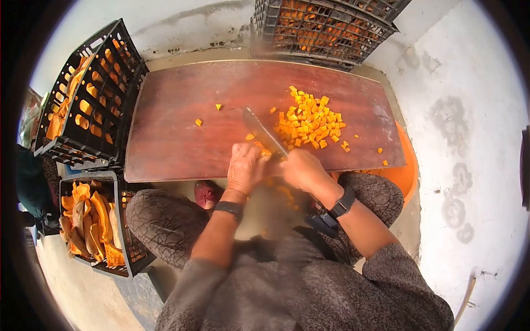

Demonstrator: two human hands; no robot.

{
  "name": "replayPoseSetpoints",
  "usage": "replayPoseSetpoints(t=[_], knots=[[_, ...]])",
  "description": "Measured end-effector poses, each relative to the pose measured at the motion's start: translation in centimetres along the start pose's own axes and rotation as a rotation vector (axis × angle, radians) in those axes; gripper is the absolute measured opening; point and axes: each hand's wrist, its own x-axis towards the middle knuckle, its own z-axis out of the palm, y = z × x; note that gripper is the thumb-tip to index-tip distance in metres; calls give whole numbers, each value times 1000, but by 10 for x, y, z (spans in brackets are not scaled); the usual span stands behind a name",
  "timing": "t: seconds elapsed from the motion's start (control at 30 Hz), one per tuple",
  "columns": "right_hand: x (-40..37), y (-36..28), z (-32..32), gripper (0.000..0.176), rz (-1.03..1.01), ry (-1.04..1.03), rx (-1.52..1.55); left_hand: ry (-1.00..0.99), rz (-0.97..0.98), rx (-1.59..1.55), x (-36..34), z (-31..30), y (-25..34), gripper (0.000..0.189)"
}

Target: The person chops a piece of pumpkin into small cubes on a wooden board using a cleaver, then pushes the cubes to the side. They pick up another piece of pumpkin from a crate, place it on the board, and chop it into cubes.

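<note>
My right hand (303,170) is closed round the handle of a wide-bladed kitchen knife (264,130), whose blade points up and to the left over the red-brown board (182,121). Close on the blade's left side, at the board's near edge, my left hand (244,170) has its fingers curled over a piece of orange pumpkin (265,151); the fingers hide part of it. Beyond the knife, to the right, lies a heap of pumpkin cubes (312,122). A few stray cubes (199,122) are scattered on the board's left.
Black crates (102,94) of long pumpkin pieces stand at the left, one low crate (128,220) beside my knee. More stacked crates (326,33) are behind the board. An orange tub (407,165) shows under the board's right end, near a white wall (464,127).
</note>
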Motion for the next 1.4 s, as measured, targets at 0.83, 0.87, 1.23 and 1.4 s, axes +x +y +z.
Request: replayPoseSetpoints(t=[0.83, 0.87, 1.23, 1.4], knots=[[24, 22, 26, 31, -87, 185, 174, -104, 62, -67, -11, -11, -7, 28], [19, 26, 28, 28, -88, 207, 173, -100, 66, -55, -11, -11, -6, 28], [-40, 21, -2, 36, -31, 181, 127, 18, 79, -12, -9, -2, -11, 28], [-50, 25, 0, 33, -53, 191, 131, -43, 54, 1, -7, 0, -10, 27]])
